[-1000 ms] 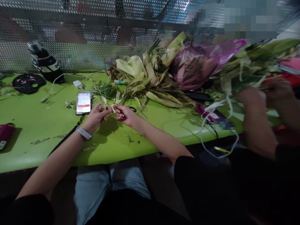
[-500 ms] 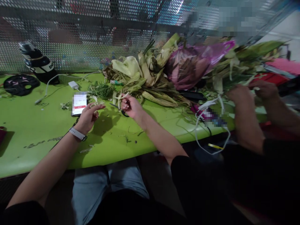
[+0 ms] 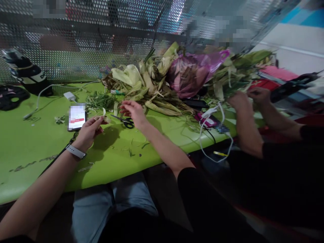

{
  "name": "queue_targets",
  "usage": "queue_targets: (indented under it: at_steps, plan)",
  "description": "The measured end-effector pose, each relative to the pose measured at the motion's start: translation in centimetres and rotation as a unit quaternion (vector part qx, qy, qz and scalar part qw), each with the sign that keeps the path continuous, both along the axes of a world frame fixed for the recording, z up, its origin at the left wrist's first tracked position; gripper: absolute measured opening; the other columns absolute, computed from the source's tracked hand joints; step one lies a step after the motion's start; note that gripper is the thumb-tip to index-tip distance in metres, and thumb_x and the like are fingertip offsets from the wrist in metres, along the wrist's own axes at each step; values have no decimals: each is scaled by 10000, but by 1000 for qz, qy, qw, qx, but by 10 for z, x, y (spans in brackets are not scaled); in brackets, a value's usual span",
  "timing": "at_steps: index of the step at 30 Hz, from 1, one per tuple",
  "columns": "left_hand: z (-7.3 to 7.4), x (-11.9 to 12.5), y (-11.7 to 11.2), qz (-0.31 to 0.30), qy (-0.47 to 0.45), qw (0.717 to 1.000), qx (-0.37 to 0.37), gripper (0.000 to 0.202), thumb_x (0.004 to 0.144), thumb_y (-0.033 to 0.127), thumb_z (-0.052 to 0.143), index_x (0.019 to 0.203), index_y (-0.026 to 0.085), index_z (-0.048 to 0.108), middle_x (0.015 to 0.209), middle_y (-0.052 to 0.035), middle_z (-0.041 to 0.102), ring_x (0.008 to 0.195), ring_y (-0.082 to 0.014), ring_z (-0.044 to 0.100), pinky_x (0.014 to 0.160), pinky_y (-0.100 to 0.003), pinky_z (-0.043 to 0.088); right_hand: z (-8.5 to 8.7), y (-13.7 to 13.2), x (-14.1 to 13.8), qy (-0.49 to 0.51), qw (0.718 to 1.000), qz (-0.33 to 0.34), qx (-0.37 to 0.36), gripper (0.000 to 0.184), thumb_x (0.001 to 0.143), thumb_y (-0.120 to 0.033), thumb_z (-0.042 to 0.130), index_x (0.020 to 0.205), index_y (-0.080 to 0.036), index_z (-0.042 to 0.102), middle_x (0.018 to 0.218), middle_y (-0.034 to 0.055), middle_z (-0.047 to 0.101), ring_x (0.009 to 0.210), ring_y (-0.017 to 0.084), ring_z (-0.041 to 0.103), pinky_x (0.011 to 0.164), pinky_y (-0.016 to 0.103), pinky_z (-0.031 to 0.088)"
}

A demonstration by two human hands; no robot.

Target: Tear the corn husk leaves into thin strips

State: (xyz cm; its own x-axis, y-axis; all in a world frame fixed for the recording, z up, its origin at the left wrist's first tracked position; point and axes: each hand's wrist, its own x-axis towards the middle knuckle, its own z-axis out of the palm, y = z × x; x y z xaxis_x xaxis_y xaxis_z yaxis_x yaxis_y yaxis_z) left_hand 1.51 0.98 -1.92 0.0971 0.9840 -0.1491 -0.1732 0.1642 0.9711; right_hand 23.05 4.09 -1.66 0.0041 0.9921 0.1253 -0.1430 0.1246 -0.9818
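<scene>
My left hand (image 3: 89,130), with a pale watch strap at the wrist, pinches a pale strip of husk (image 3: 104,112) between thumb and fingers. To its right, my right hand (image 3: 133,113) hovers over the green table with fingers loosely stretched, and I see nothing in them. Black-handled scissors (image 3: 128,123) lie just beneath that hand, blades pointing left. Beyond both hands rests a small heap of thin green strips (image 3: 100,100). Corn husks (image 3: 162,106) are piled behind my right hand.
A lit phone (image 3: 77,116) lies left of my left hand, near a white cable adapter (image 3: 69,96). A dark bottle (image 3: 27,74) stands at the back left. Behind the husks sits a pink plastic bag (image 3: 186,76). At right, another person's hands (image 3: 240,101) work beside a looped white cable (image 3: 201,135).
The pale strip in my right hand is gone from it, and its fingers have loosened. My left fingers have closed on a husk strip. The view has shifted rightward.
</scene>
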Motion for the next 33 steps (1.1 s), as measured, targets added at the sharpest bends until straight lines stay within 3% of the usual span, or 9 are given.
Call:
queue_targets:
  at_steps: [3,5,8,14,21,25,30,33]
  plan:
    - [-2,0,1,-9,0,1000,-5,332,676,378,838,898,155,732,819,-12,704,551,-53,560,514,-155,475,-6,-11,-19,-146,986,76,20,121,888,-246,599,991,-190,628,1010,46,685,857,128,646,770,288,539]
    - [-3,1,1,-19,1,1000,4,347,656,395,850,879,154,738,772,-6,688,583,-66,580,532,-159,472,-8,-16,-27,-233,965,79,89,136,884,-285,626,969,-179,643,1035,55,673,883,136,625,820,309,523]
    - [-6,1,2,-37,11,998,39,347,678,415,835,889,156,742,734,-3,675,588,-73,582,548,-174,465,-10,-20,-32,-288,942,89,148,204,917,-342,591,1005,-166,643,1050,69,674,903,148,618,864,329,503]
    - [-6,2,1,-17,14,997,68,361,694,424,827,952,185,749,798,-18,703,643,-91,606,563,-190,464,-12,-21,-30,-312,936,79,141,208,930,-353,575,972,-164,651,973,60,693,830,147,606,794,304,489]
    - [-5,4,-2,-10,-43,999,23,304,696,401,823,876,169,744,805,-29,716,664,-117,636,613,-226,504,-14,-23,-28,-300,937,63,167,164,936,-318,534,934,-172,608,863,34,649,765,149,582,751,303,466]
    - [-9,3,-1,-26,-59,998,15,330,735,442,787,899,160,740,826,-47,724,690,-132,649,647,-249,516,-21,-21,-28,-265,950,87,144,185,939,-354,519,969,-181,577,886,33,637,763,145,589,736,303,488]
    - [-14,3,-3,-44,-4,995,91,332,731,463,800,868,168,739,812,-43,717,659,-107,615,638,-239,495,-26,-22,-32,-241,953,140,119,242,927,-438,541,914,-197,550,795,0,610,691,124,564,669,272,483]
    - [-13,4,-5,-59,17,993,100,366,733,483,793,914,170,735,852,-46,715,676,-105,613,630,-233,498,-25,-24,-34,-245,949,160,116,233,926,-422,546,895,-192,547,755,-7,591,645,114,533,636,265,469]
